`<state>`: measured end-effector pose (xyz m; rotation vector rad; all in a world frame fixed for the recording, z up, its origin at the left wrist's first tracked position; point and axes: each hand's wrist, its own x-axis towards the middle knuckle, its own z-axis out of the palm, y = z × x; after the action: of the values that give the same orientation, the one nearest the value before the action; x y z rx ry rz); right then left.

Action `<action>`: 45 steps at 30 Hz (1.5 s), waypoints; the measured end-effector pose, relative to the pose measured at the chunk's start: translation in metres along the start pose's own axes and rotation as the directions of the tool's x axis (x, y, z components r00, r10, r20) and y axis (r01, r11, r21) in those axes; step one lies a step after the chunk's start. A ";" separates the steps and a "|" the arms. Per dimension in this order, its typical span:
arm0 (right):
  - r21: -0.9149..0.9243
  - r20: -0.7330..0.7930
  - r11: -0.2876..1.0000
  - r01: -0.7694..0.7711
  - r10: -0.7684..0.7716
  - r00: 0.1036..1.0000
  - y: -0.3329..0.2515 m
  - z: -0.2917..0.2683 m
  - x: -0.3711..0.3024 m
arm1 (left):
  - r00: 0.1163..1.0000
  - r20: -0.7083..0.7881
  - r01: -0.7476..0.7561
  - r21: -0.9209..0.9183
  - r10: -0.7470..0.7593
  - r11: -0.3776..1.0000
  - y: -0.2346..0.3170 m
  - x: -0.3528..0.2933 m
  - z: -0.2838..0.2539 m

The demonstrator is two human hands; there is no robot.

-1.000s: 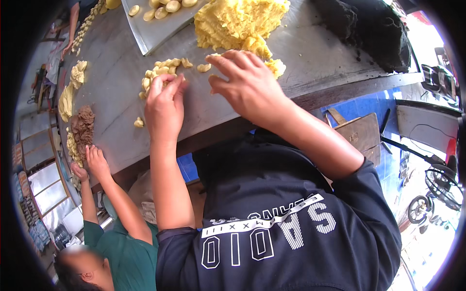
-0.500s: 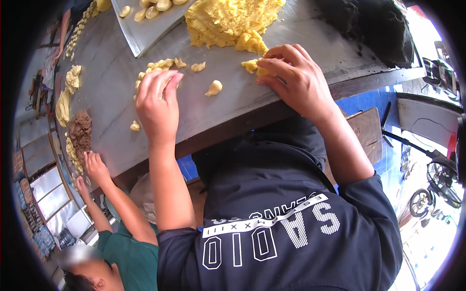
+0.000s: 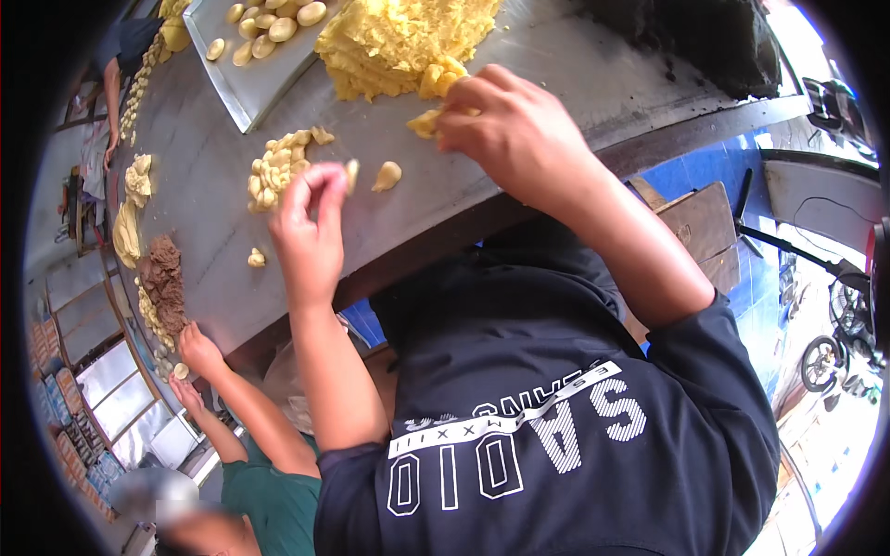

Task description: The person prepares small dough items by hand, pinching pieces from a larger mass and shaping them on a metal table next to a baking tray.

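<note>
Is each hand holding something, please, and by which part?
The left hand holds a small pale dough piece, apparently by its left edge. The right hand touches a yellow lump; its hold is hidden.

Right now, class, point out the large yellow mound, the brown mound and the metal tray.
Large yellow mound (image 3: 394,46): head view, middle of its lumpy surface.
Brown mound (image 3: 165,278): head view, middle of its surface.
Metal tray (image 3: 250,90): head view, bare floor near its lower corner.

Small pale dough piece (image 3: 352,174), pinched upright; rough yellow lump (image 3: 423,123), partly hidden.
</note>
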<state>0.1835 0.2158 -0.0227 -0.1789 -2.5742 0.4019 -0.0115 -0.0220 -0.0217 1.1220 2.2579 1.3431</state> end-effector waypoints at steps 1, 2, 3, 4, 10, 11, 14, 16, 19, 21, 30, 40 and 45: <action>-0.027 -0.034 0.998 -0.054 0.053 0.998 0.006 -0.005 -0.005 | 0.999 0.037 0.001 0.195 -0.009 0.981 0.002 -0.013 -0.002; -0.039 -0.069 0.994 -0.101 0.098 0.993 0.010 -0.010 -0.010 | 0.971 0.045 -0.235 0.391 0.237 0.890 0.005 -0.021 0.000; -0.051 -0.094 0.991 -0.121 0.116 0.989 0.015 -0.013 -0.014 | 0.953 0.029 -0.280 0.476 0.303 0.834 0.008 -0.025 0.004; -0.074 -0.063 0.986 -0.147 0.143 0.988 0.017 -0.014 -0.018 | 0.930 0.024 -0.318 0.553 0.367 0.770 0.010 -0.030 0.010; -0.121 0.018 0.992 -0.035 0.037 0.999 0.022 -0.021 -0.016 | 0.960 -0.028 -0.231 0.484 0.278 0.844 0.010 -0.021 0.008; -0.022 0.004 0.999 -0.044 0.045 0.999 0.021 -0.023 -0.017 | 0.996 -0.072 -0.046 0.057 0.050 0.997 0.016 -0.027 0.010; 0.022 -0.066 0.993 -0.120 0.121 0.990 0.009 -0.024 -0.026 | 0.988 0.147 0.109 -0.399 -0.054 0.911 0.028 -0.042 0.025; -0.025 -0.126 0.982 -0.189 0.184 0.975 0.005 -0.020 -0.030 | 0.981 0.164 0.152 -0.348 -0.099 0.925 0.031 -0.030 0.041; -0.013 -0.069 0.994 -0.112 0.111 0.991 0.009 -0.014 -0.027 | 0.963 0.205 0.266 -0.625 -0.175 0.734 0.022 0.006 0.037; -0.038 -0.030 0.998 -0.053 0.052 0.998 0.024 -0.012 -0.024 | 0.973 0.174 0.228 -0.654 -0.149 0.721 0.027 0.007 0.027; -0.030 0.171 0.993 -0.118 0.122 0.978 0.007 -0.021 -0.007 | 0.943 0.117 -0.329 0.475 0.312 0.816 0.009 -0.041 0.009; -0.059 0.005 0.987 -0.153 0.153 0.988 0.003 -0.023 -0.040 | 0.870 0.373 -0.492 0.685 0.322 0.537 0.049 -0.011 -0.014; -0.112 0.047 0.984 -0.135 0.141 0.989 -0.009 -0.025 -0.027 | 0.727 0.011 -0.580 0.545 0.686 0.606 0.025 0.065 0.047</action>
<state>0.2193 0.2084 -0.0128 -0.3924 -2.6479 0.3209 -0.0151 0.0615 -0.0167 2.2634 2.5606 1.0870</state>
